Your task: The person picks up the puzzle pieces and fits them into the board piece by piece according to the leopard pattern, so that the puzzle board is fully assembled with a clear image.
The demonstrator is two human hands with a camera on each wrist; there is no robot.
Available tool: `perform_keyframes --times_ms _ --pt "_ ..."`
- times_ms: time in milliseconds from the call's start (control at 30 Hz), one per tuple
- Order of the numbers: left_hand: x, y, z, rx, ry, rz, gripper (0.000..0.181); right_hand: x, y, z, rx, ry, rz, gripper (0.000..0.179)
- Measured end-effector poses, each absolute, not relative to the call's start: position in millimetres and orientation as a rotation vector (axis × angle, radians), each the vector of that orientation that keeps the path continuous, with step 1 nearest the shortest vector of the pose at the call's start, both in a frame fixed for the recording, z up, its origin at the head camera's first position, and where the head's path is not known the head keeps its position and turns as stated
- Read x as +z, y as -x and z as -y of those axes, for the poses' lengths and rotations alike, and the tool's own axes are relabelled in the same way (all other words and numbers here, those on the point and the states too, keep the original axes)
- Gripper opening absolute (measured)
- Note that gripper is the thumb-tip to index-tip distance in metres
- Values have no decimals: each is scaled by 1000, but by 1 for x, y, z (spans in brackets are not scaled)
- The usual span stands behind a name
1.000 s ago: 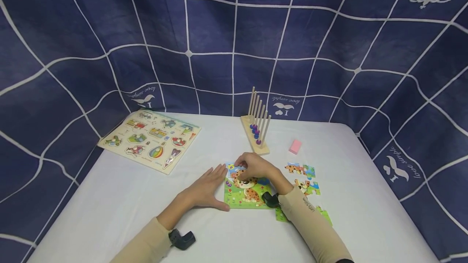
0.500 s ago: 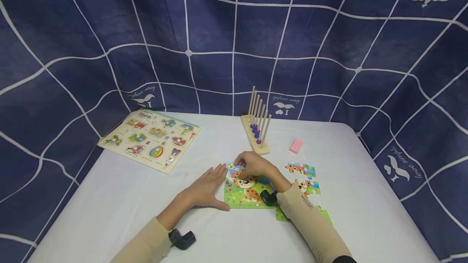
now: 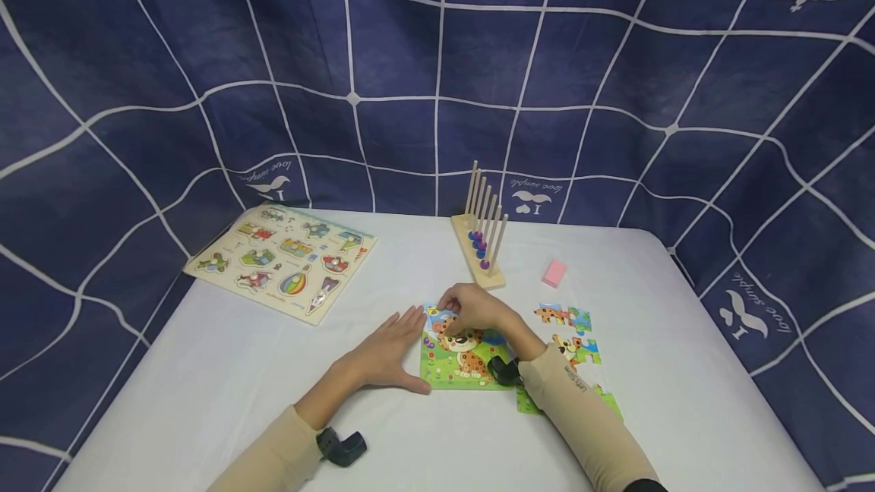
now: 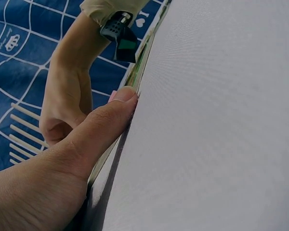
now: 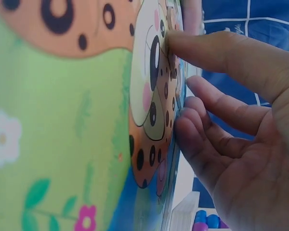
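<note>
A square puzzle board printed with a spotted leopard cub on grass lies at the middle of the table. My left hand lies flat along its left side, fingers straight; in the left wrist view the thumb touches the board's near edge. Over the top left part of the board, my right hand bends its fingers round a jigsaw piece, seen standing slightly proud of the picture in the right wrist view. There the thumb presses the piece's near side and the other fingers sit at the board's far edge. The hand partly hides the piece.
Loose jigsaw pieces lie right of the board, some under the right forearm. Behind stands a wooden peg rack with purple and blue beads. A pink block is right of it; a wooden picture board lies back left.
Both hands stay almost still. The right hand's fingers keep to the same spot at the top left of the board; the head view shifts very slightly.
</note>
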State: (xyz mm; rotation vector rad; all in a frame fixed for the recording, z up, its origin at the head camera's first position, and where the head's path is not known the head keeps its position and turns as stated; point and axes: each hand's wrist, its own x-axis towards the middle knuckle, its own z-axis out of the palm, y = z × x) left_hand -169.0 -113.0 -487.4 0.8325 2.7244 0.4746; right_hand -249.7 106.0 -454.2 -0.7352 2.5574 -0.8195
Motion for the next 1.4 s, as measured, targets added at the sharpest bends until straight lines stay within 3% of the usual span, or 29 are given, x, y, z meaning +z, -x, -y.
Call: perform_keyframes --times_ms 900,1400 --pt "-486 170 111 470 -862 -2729 130 -450 246 -112 -854 774 -2573 40" --pt "-489 168 114 472 -853 -2746 129 -446 236 -151 -954 780 -2520 45"
